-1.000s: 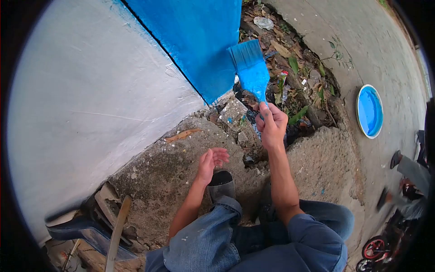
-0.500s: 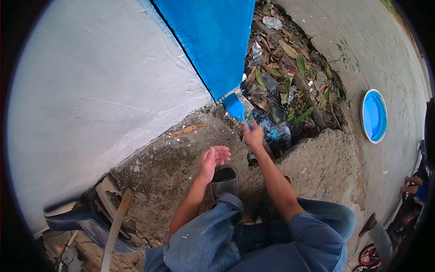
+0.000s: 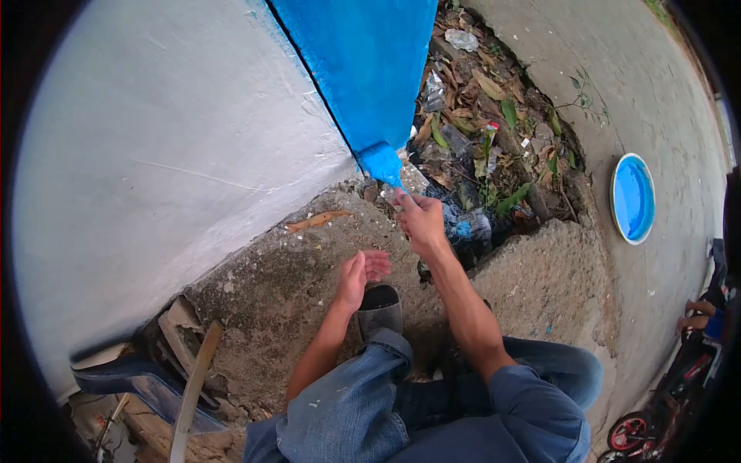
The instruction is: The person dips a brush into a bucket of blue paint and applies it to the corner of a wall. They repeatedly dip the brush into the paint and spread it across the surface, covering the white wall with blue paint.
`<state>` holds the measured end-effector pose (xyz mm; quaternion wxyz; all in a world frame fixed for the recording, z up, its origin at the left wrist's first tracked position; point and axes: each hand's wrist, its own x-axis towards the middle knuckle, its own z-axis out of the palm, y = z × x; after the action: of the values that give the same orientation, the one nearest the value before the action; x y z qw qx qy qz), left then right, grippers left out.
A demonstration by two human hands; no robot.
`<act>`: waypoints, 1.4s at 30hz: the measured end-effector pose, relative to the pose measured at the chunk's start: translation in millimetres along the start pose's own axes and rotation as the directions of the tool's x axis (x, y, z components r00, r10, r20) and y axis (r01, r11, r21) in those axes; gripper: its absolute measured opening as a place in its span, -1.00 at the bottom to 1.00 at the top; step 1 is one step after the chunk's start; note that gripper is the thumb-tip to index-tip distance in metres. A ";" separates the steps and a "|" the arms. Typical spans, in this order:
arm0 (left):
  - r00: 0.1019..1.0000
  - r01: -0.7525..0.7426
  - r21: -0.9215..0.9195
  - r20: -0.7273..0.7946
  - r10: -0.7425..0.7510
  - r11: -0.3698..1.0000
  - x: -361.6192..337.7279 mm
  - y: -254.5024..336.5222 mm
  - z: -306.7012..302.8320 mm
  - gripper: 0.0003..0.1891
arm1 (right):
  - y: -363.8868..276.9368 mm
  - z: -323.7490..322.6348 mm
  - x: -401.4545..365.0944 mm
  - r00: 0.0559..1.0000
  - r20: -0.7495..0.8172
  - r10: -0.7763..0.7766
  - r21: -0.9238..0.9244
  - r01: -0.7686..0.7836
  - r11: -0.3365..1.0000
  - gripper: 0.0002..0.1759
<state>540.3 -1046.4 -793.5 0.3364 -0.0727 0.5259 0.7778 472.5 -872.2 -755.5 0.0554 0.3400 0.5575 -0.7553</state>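
My right hand point(image 3: 422, 221) grips the handle of a paintbrush point(image 3: 381, 163) coated in blue. Its bristles press against the bottom of the blue-painted wall face point(image 3: 370, 85), close to the dark line at the corner. Left of that line, the adjoining wall face point(image 3: 177, 147) is white. My left hand point(image 3: 363, 276) hangs above my shoe with its fingers apart and nothing in it. A round white-rimmed container of blue paint point(image 3: 634, 199) stands on the pavement to the right.
Dry leaves and plastic litter point(image 3: 478, 131) fill a broken gap beside the wall. Rough concrete point(image 3: 270, 270) lies under my feet, with a brown leaf point(image 3: 318, 221) on it. A wooden strip point(image 3: 194, 386) leans at lower left. A motorcycle point(image 3: 629, 432) shows at lower right.
My right hand has moved left and slightly up, carrying the brush along the wall's bottom edge toward the corner line. My left hand has stayed in nearly the same place.
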 end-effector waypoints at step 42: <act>0.998 -0.050 -0.052 0.032 0.052 0.997 7.9 7.2 1.2 -0.40 | -122.6 5.6 -114.0 0.943 0.157 -0.292 0.133 0.273 0.953 -0.73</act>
<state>530.3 -1043.5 -791.2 0.3231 -0.0550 0.5019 0.8004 500.2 -865.2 -590.5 -0.0236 0.1912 0.5514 -0.8117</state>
